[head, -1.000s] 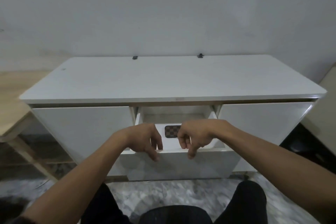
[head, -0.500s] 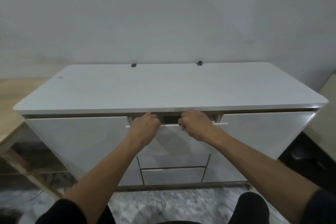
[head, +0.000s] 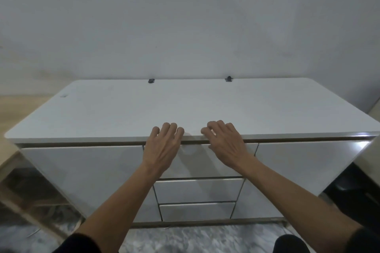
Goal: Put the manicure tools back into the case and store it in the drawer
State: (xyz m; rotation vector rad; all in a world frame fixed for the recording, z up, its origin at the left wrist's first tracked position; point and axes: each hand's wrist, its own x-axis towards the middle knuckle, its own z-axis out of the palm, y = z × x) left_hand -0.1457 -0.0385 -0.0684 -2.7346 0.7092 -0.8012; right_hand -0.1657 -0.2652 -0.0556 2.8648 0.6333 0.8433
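Nearest to you, your two bare forearms run up from dark sleeves at the bottom corners, over a grey marbled floor [head: 185, 238]. Below and between your wrists sit two lower drawers [head: 198, 190], both closed, stacked one above the other in the middle of the white cabinet [head: 82, 170].

Your left hand [head: 164, 147] lies back-up in front of the top drawer [head: 195, 160], its fingers loosely spread and relaxed, the tips reaching over the front edge of the cabinet top [head: 185, 104]. It holds nothing. Your right hand [head: 225, 144] is just beside it, a small gap between the two, also back-up, fingers slightly bent and spread, tips on or just over the same edge; whether they press the surface cannot be told. It holds nothing either.

The top drawer is under both hands and sits flush with the cabinet front, closed. The case and the manicure tools cannot be seen anywhere; whether they lie inside that drawer cannot be told from here.

To the left of your left hand is a wide plain door panel, and beyond it a pale wooden frame [head: 12, 170]. To the right of your right hand is a matching panel with a bright glare near its top corner.

Beyond your fingertips the white top stretches away, and at its far edge are two small dark clips [head: 151, 80], one past each hand, against a plain grey wall [head: 185, 16].
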